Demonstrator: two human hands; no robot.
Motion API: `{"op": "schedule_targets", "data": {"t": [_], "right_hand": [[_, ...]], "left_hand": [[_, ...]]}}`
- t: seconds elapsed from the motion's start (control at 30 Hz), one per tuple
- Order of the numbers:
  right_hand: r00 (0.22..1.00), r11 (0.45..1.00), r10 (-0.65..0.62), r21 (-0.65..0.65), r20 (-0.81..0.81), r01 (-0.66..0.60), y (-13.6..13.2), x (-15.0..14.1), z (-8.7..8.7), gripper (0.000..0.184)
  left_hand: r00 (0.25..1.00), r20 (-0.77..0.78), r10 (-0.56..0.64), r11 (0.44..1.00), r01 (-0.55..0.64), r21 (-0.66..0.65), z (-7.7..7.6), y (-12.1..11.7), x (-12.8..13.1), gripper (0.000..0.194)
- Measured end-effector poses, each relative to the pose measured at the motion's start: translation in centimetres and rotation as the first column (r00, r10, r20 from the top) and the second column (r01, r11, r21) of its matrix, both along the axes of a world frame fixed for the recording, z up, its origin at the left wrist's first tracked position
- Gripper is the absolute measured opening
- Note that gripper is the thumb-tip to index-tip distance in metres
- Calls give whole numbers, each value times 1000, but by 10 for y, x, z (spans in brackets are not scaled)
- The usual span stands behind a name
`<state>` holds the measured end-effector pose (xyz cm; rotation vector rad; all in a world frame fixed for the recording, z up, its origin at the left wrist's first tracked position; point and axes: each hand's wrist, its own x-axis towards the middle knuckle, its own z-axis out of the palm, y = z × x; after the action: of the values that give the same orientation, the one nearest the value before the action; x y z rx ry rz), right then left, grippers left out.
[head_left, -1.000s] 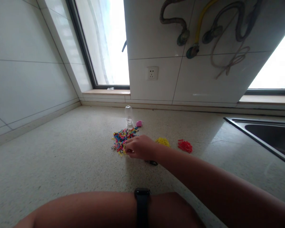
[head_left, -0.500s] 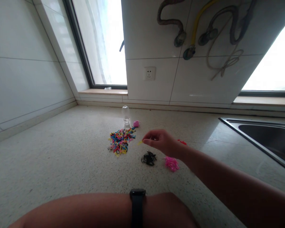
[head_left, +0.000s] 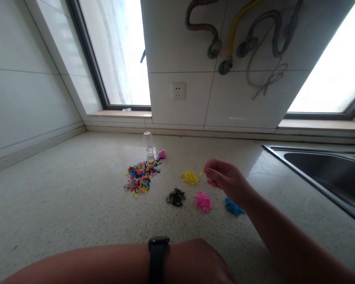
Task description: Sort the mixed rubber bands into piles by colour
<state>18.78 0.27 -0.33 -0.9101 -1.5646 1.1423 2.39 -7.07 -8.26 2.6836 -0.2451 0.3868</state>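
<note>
My right hand (head_left: 225, 177) pinches a small yellow rubber band (head_left: 201, 173) between thumb and fingertips, just right of a yellow pile of bands (head_left: 190, 178). Beneath that hand lies a partly hidden red pile (head_left: 215, 184). Nearer me are a black pile (head_left: 176, 197), a pink pile (head_left: 204, 201) and a blue pile (head_left: 234, 207), which my right wrist partly covers. Off to the left is a mixed heap of coloured bands (head_left: 141, 176). My left hand (head_left: 199, 262) rests at the bottom edge, its fingers out of sight, below a black wristwatch (head_left: 159, 252).
A clear plastic bottle (head_left: 148, 144) stands behind the mixed heap, with a small pink object (head_left: 161, 154) beside it. On the right a steel sink (head_left: 276, 154) is set into the speckled counter (head_left: 85, 205). Hoses hang on the tiled wall above a socket (head_left: 179, 91).
My right hand has moved right with the yellow rubber band, from beside the mixed heap past the yellow pile. The yellow and blue piles have come into sight. The view has shifted slightly right.
</note>
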Motion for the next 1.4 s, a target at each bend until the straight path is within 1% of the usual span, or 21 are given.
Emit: {"op": "schedule_targets", "data": {"t": [0.17,0.27,0.33,0.43,0.73,0.83,0.9,0.93,0.97,1.03,1.07,1.13,1.27,1.33,1.4], "right_hand": [[997,995,64,73,30,-66,-6,4,3,24],[988,983,143,111,52,-148,-10,6,4,24],[981,975,187,114,49,-191,-12,6,4,24],[978,973,206,99,43,-209,-15,5,5,25],[985,983,170,62,45,-172,-15,3,5,28],[989,990,102,83,108,-111,-11,3,3,27],[974,985,2,168,227,-41,-8,3,0,26],[949,970,-63,243,308,-14,-6,3,-2,23],[910,944,-135,330,393,-3,-4,2,-4,21],[799,876,-266,481,539,-34,1,1,-9,15],[743,851,-312,522,592,-59,4,1,-11,14],[649,838,-364,540,668,-86,9,1,-15,13],[516,856,-392,507,762,-99,18,1,-21,11],[474,858,-397,501,786,-111,21,0,-23,11],[458,858,-400,501,794,-118,25,0,-25,12]], "left_hand": [[1000,0,25,1000,-25,-17,4,-2,-1,22],[999,-28,35,999,-36,-29,9,-4,-1,20],[998,-47,37,998,-39,-41,13,-5,-1,20],[997,-68,39,998,-43,-55,15,-5,0,20],[997,-75,35,996,-41,-80,18,-6,0,19],[995,-86,46,996,-51,-67,18,-6,0,19],[996,-77,44,997,-49,-60,16,-5,1,20],[997,-72,42,997,-46,-59,15,-4,1,20],[997,-67,38,997,-42,-62,14,-4,1,20],[998,-55,36,997,-40,-73,13,-4,2,21],[998,-51,34,996,-38,-79,13,-4,2,22],[999,-38,35,995,-38,-87,12,-5,3,23],[999,-41,31,996,-34,-85,9,-5,4,23],[998,-51,36,996,-40,-75,6,-5,5,23],[998,-50,50,997,-53,-62,2,-5,5,23]]}}
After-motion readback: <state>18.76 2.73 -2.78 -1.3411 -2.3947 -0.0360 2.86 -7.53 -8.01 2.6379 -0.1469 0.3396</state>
